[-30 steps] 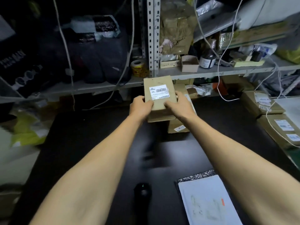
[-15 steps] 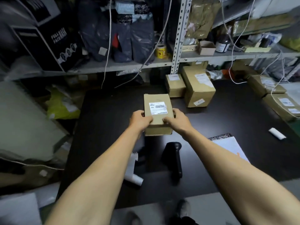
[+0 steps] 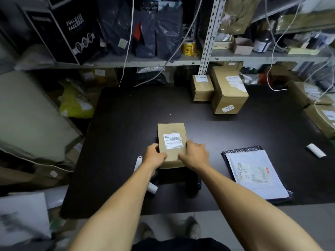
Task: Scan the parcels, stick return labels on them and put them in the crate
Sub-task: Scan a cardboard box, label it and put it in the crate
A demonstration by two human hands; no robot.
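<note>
A small brown cardboard parcel (image 3: 172, 142) with a white barcode label on top sits in the middle of the black table (image 3: 117, 142). My left hand (image 3: 154, 155) grips its near left edge. My right hand (image 3: 195, 154) holds its near right side, fingers over the top. A black handheld scanner (image 3: 194, 185) lies on the table just below the parcel, mostly hidden by my right forearm. A white label roll (image 3: 151, 187) peeks out under my left wrist. No crate is identifiable.
Two more brown parcels (image 3: 202, 87) (image 3: 228, 89) stand at the table's back. Further boxes (image 3: 320, 115) line the right edge. A white mailer on a notebook (image 3: 257, 174) lies front right, a small white piece (image 3: 315, 150) beyond it. Cluttered shelves (image 3: 145, 60) and hanging cables are behind.
Both hands have carried the parcel from the back of the table toward me and lowered it to the table's middle. The view has tilted down and left.
</note>
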